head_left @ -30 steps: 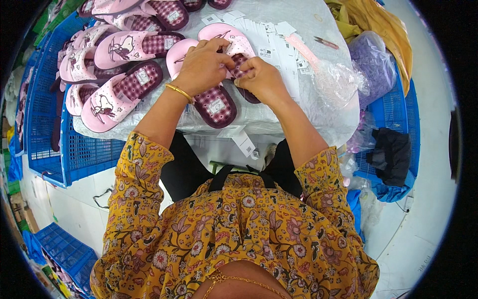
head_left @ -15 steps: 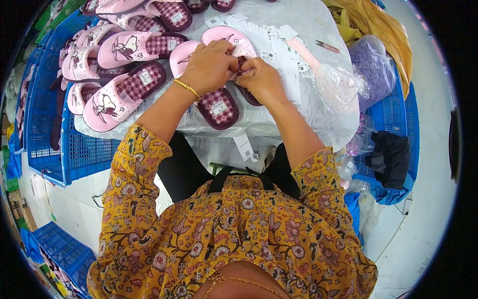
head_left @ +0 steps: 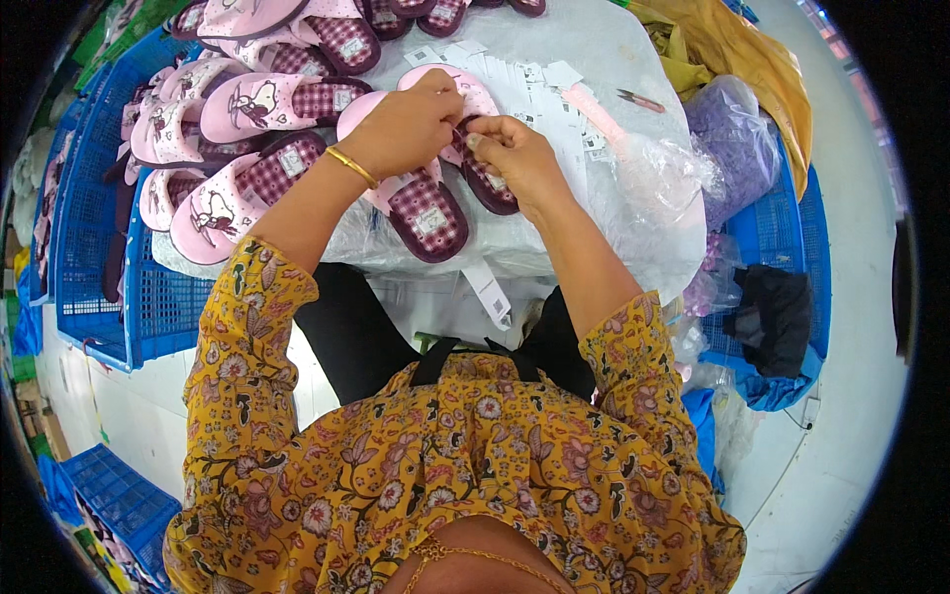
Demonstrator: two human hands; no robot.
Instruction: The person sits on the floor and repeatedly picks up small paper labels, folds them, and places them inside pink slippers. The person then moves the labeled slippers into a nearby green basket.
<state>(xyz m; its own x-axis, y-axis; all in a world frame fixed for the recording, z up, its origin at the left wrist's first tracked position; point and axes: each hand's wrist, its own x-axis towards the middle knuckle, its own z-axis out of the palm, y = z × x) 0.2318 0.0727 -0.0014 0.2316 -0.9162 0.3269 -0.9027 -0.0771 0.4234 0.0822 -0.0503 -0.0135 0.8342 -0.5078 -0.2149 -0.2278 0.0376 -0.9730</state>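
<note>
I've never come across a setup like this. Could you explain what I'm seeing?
There is no machine: the bare left hand and right hand belong to a person wearing a fisheye camera on their head. It looks down, so straight edges bend. The hands meet over two pink fabric slippers with purple checked insoles; whatever they pinch is too small to make out. On the pale, film-covered table, more pink slippers lie leftward, white paper tags beyond, and small pink-handled snips farther right.
</note>
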